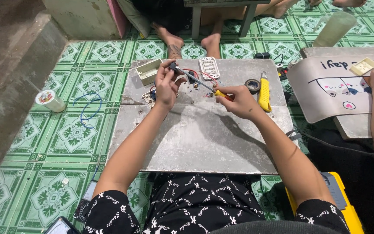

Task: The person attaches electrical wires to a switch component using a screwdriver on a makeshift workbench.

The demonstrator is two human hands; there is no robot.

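Head view: the left hand [166,88] pinches a small dark electrical part [174,67] above the grey slab [195,138], fingers closed round it, red wires [202,74] trailing off. It looks light, rigid and easily dropped — best held by its body, not the wires. The right hand [239,102] is wrapped shut on a screwdriver [204,86] (yellow handle, slim shaft) — tip at the part.

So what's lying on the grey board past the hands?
On the board: a white switch plate, cream box, tape roll, yellow knife. The left hand covers part of a small module.
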